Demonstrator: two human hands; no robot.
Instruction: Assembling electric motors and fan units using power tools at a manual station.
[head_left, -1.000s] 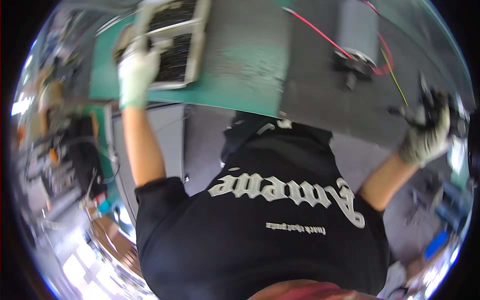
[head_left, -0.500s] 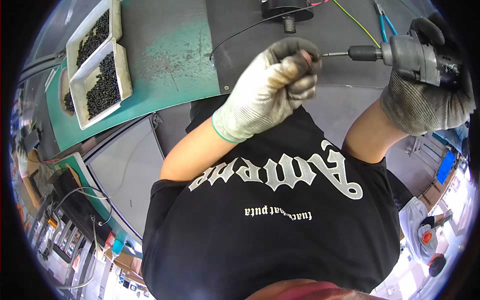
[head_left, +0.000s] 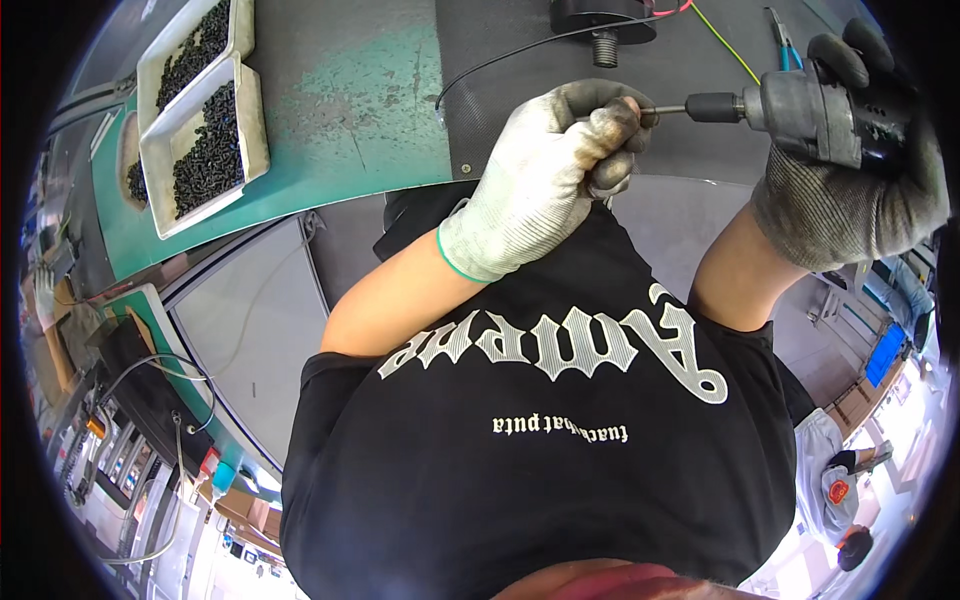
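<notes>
Fingertips (head_left: pixel 612 118) of the left hand (head_left: pixel 545 180) — in a knitted white glove, grimy and darkened at the tips — are pinched tight together around the end of the thin metal bit (head_left: pixel 665 109); whatever small part they may be gripping there is hidden. That bit juts from the black chuck of a grey, cylindrical power screwdriver (head_left: pixel 815 105), which the right hand (head_left: pixel 850 170), in a speckled grey knit glove, wraps fully in a closed fist. Both hover just above the dark mat (head_left: pixel 520 60) on the worn green workbench (head_left: pixel 370 100). Well to the left sit two white rectangular trays (head_left: pixel 252 120) heaped with small black screws.
</notes>
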